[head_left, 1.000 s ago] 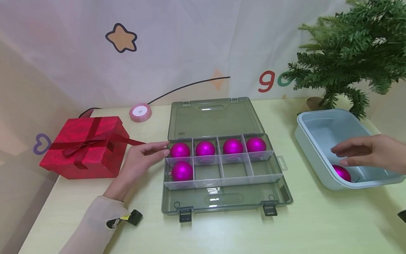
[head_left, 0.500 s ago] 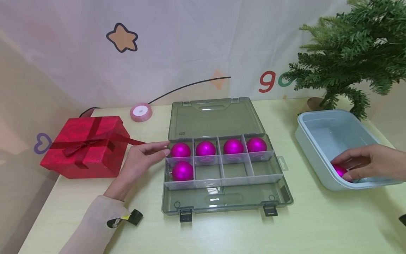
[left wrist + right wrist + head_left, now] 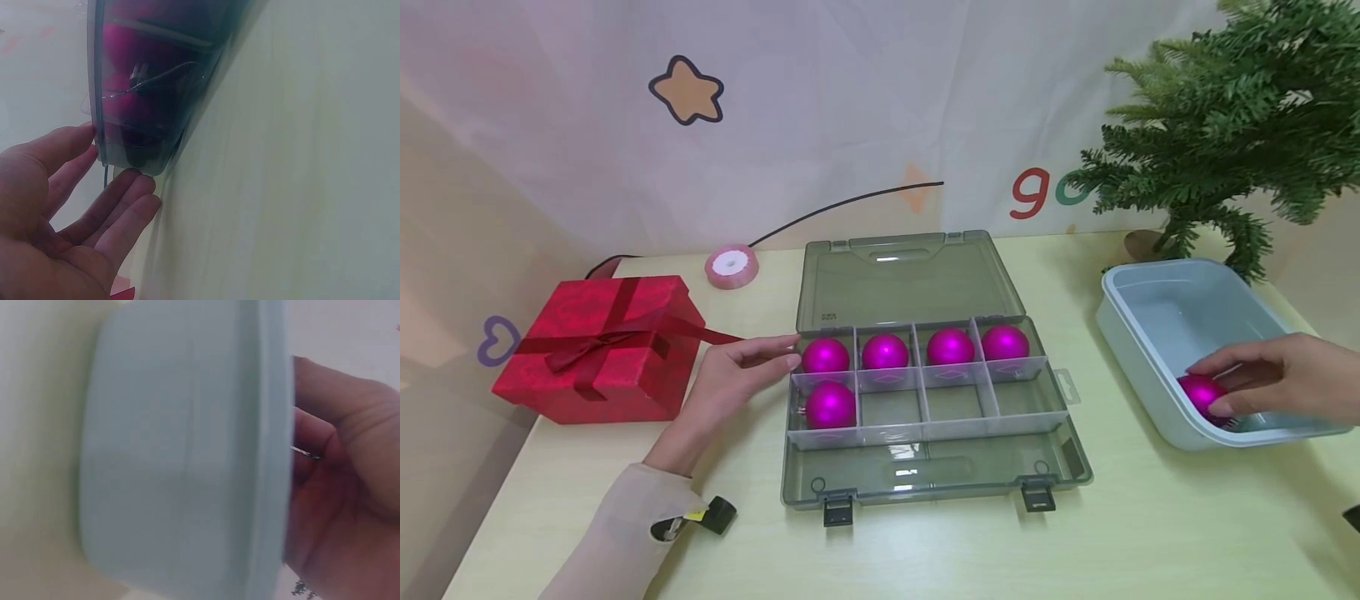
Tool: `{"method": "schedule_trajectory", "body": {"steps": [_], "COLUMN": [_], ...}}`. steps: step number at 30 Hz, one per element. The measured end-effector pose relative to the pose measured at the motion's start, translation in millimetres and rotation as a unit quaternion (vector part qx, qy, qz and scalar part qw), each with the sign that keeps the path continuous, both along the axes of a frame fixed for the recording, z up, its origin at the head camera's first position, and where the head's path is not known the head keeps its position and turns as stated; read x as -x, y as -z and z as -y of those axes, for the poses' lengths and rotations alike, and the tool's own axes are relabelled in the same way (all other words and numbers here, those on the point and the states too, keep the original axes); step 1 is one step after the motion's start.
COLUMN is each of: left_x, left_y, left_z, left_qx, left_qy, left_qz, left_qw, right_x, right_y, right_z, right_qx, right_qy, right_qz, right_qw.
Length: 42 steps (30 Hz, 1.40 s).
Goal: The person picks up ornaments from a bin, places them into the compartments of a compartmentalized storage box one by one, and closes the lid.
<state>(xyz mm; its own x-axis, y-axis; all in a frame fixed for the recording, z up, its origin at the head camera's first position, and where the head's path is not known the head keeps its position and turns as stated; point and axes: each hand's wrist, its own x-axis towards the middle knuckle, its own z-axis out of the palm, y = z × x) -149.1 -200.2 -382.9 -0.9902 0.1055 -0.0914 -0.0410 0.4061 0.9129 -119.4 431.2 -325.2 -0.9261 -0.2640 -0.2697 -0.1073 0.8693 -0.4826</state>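
Note:
In the head view a clear grey divided plastic box [image 3: 917, 479] lies with its lid [image 3: 910, 279] folded back. Magenta Christmas balls fill the back row of compartments; another ball [image 3: 830, 406] sits front left. My left hand [image 3: 730, 375] touches the box's left end with relaxed, mostly straight fingers; the left wrist view shows the fingertips [image 3: 147, 203] against that end. Inside the pale blue tub [image 3: 1138, 371] at the right, my right hand [image 3: 1288, 379] pinches a magenta Christmas ball [image 3: 1199, 393] between thumb and fingers. From the right wrist, the tub's wall [image 3: 175, 450] hides this ball.
A red gift box [image 3: 617, 350] with a dark red ribbon stands left of my left hand. Behind it is a pink ribbon roll [image 3: 732, 265]. A small artificial fir tree [image 3: 1232, 133] rises behind the tub, its branches overhanging the back.
My right hand has come down into the tub, closed its fingers on the ball and lifted it slightly, shifting it a little left. The left hand and the divided box stay put.

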Motion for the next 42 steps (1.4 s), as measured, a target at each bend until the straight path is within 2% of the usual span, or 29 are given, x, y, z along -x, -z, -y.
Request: {"method": "schedule_trajectory", "body": {"steps": [4,8,14,21,25,28,33,42], "left_x": [-0.6,-1.6,-2.1,-2.9,-3.3,-3.0,-2.9,-2.1], "left_y": [-0.2,-0.8,-1.9,-2.8,-3.7,-4.4,-4.8,-2.3], "left_z": [0.9,1.8,1.5,-0.6,-0.8,-0.8,-0.6,-0.4], "left_qx": [0.002,0.007,0.006,-0.001,0.004,0.006,0.007,-0.002], "left_qy": [-0.001,-0.002,-0.001,0.006,0.003,0.000,-0.001,-0.001], "left_qz": [-0.002,-0.007,-0.007,-0.010,-0.011,-0.011,-0.011,-0.005], "left_qw": [1.0000,1.0000,1.0000,0.9999,0.9999,0.9999,0.9999,1.0000], "right_x": [2.0,4.0,5.2,2.5,0.5,-0.3,-1.5,-1.0], "right_y": [-8.3,-13.9,-21.2,-28.4,-38.6,-45.5,-53.2,-64.8], "right_z": [1.2,0.6,3.1,17.4,30.1,40.2,60.4,98.7], "right_qx": [-0.008,0.032,0.049,0.097,0.162,0.188,0.148,0.110], "right_qy": [0.034,0.054,0.067,0.093,0.088,0.074,0.047,0.005], "right_qz": [-0.044,-0.070,-0.107,-0.150,-0.168,-0.178,-0.193,-0.183], "right_qw": [0.9984,0.9956,0.9907,0.9795,0.9684,0.9632,0.9688,0.9769]}}
